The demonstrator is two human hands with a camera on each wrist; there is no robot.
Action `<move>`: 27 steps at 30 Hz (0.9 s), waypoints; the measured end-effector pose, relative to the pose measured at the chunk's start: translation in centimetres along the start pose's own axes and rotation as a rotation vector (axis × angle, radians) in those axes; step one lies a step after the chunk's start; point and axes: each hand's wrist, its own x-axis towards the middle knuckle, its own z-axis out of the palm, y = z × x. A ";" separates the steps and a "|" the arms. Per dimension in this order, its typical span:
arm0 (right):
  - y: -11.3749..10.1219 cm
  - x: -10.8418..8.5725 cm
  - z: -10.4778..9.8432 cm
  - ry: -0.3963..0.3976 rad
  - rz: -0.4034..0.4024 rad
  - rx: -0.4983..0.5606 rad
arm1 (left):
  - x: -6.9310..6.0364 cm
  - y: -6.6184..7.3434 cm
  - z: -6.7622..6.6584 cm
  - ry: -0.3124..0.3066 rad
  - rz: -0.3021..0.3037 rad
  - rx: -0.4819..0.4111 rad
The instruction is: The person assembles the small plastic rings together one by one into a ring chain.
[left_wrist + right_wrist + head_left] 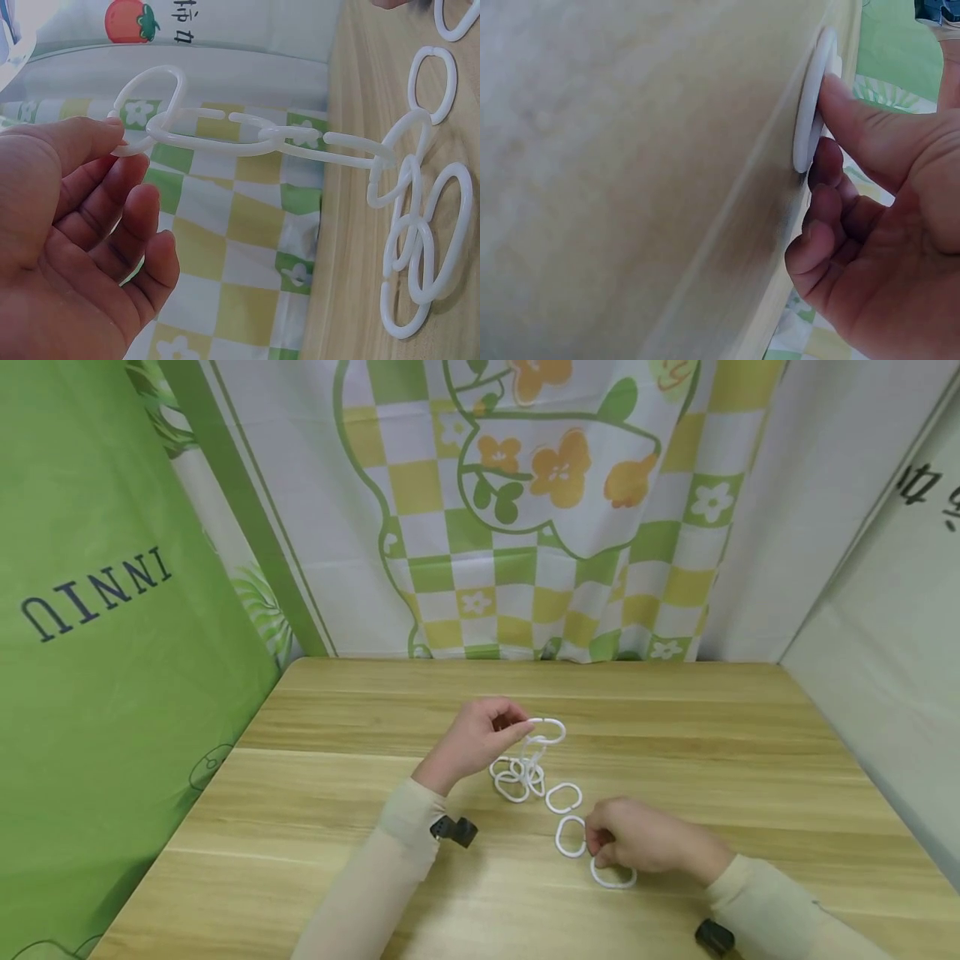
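My left hand (476,739) is raised over the middle of the table. Its thumb and forefinger pinch the end link of a white plastic chain (217,148), while its other fingers are loosely bent. The chain hangs down from there, and its lower oval links (457,244) lie bunched on the tabletop. Nearer the front, my right hand (652,839) pinches the edge of a loose white oval link (613,886) low against the table. In the right wrist view the thumb lies against that link (805,135), with the fingertips at its lower end.
Two more white oval links, one nearer the chain (581,797) and one beside the right hand (558,837), lie on the wooden table (300,827). Patterned curtains (427,489) stand behind the table, with a green cloth (112,718) at the left.
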 end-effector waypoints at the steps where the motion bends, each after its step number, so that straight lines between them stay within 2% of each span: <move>1: 0.1 0.0 0.1 0.004 -0.003 -0.008 | 0.0 0.0 0.0 -0.002 0.001 -0.001; 5: 0.2 -0.1 0.1 0.030 0.011 0.019 | 0.0 0.1 0.1 -0.007 -0.004 -0.001; 11: 0.3 -0.2 -0.8 0.098 0.043 0.126 | 0.0 0.1 0.2 -0.005 -0.005 0.006; 18: 0.4 0.1 -3.2 0.319 0.040 0.140 | 0.0 -0.3 0.6 -0.009 0.004 0.017; 23: -0.3 0.9 -4.6 0.488 0.105 0.188 | 0.0 -0.3 0.9 -0.022 0.008 0.018; 27: -1.1 1.7 -5.3 0.572 0.179 0.262 | 0.0 -0.1 1.2 -0.037 0.015 0.020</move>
